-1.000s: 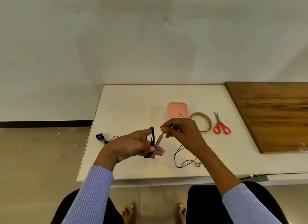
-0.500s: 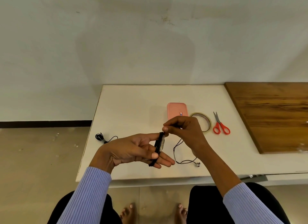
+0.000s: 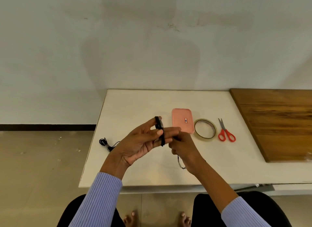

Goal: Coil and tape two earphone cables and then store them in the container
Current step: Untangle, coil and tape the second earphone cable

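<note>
A black earphone cable (image 3: 160,130) is wound in loops around the straight fingers of my left hand (image 3: 141,142), with the thumb pressing the loops. My right hand (image 3: 183,147) sits just right of and below the coil, pinching the cable's loose end; a short tail of cable (image 3: 179,162) hangs under its wrist. A second black earphone (image 3: 106,143) lies bundled at the table's left edge. The pink container (image 3: 182,121) lies closed on the white table (image 3: 135,105) behind my hands. A roll of clear tape (image 3: 205,131) lies right of the container.
Red-handled scissors (image 3: 225,133) lie right of the tape. A brown wooden board (image 3: 278,122) covers the table's right side. The table's front edge runs just above my knees, and bare floor lies to the left.
My left hand has risen and tilted up with the coil. My right hand has dropped below the coil, and the loose cable that lay on the table is now mostly taken up.
</note>
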